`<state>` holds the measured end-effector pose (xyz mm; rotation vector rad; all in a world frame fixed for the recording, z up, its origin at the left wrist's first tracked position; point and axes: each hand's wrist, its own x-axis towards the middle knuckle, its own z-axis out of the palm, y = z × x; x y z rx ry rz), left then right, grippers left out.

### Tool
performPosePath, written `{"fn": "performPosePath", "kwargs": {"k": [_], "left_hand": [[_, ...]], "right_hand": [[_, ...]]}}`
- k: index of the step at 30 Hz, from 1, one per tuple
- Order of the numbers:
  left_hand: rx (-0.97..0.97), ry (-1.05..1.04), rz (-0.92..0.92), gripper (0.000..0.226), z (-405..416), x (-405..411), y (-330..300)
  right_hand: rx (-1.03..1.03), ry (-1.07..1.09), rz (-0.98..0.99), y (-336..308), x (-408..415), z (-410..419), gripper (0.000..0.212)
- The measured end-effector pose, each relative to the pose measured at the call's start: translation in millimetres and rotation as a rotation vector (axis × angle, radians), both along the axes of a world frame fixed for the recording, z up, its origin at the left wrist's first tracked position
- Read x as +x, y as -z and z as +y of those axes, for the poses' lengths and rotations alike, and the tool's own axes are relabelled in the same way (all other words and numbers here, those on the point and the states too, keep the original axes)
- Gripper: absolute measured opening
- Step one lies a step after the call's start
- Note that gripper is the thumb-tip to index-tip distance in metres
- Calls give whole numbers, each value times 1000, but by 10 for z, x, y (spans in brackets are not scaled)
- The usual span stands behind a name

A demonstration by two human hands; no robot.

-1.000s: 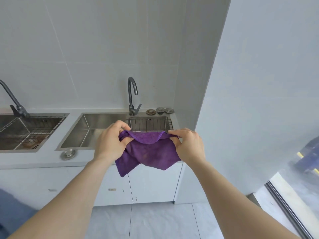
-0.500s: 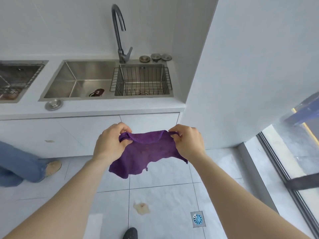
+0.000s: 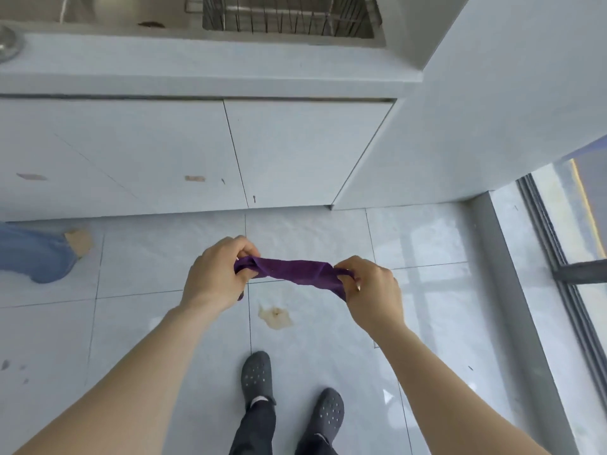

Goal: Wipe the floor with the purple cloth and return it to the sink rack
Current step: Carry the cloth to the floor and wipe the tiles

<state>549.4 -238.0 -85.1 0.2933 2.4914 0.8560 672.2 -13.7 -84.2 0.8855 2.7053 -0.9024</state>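
Over the floor now, you are holding the purple cloth stretched between both hands: left hand pinching one bunched end, right hand clamping the other. A second ago you were holding it up at the sink rack; since then your view is tipping down and the cloth is dropping to hang just above the brownish stain near your dark clogs. The rack is sliding to the top edge of view, above the desk. Judging by this, the pickup is done and wiping is next; cloth not yet touching the tile.
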Motion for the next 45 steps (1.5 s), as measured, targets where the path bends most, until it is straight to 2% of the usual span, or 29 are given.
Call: {"fn": "performPosePath", "kwargs": {"k": [6,17,23,28,34,37,42,45], "left_hand": [[-27,-22,-68,25,-150,264,921],[-74,-66,-193,23,-308,1304,2473],[-81,-39,-282,22,-424,1589,3662],[-83,3,-309,24,-496,1502,4788],[-39,67,-263,25,-533,1314,5942],[-8,81,-209,22,-542,1225,6317],[-7,91,-50,18,-529,1086,6657],[-21,137,75,21,-540,1010,6773]], "right_hand": [[-35,13,-20,899,276,-183,25],[-58,-77,-43,2426,1210,-266,25],[-44,-75,-76,3631,1455,-400,27],[28,-72,-29,4780,1425,-483,30],[140,-28,65,6047,1287,-543,27],[190,18,126,6481,1216,-548,30],[247,24,261,6883,1011,-487,30],[265,76,336,6938,826,-464,37]]}}
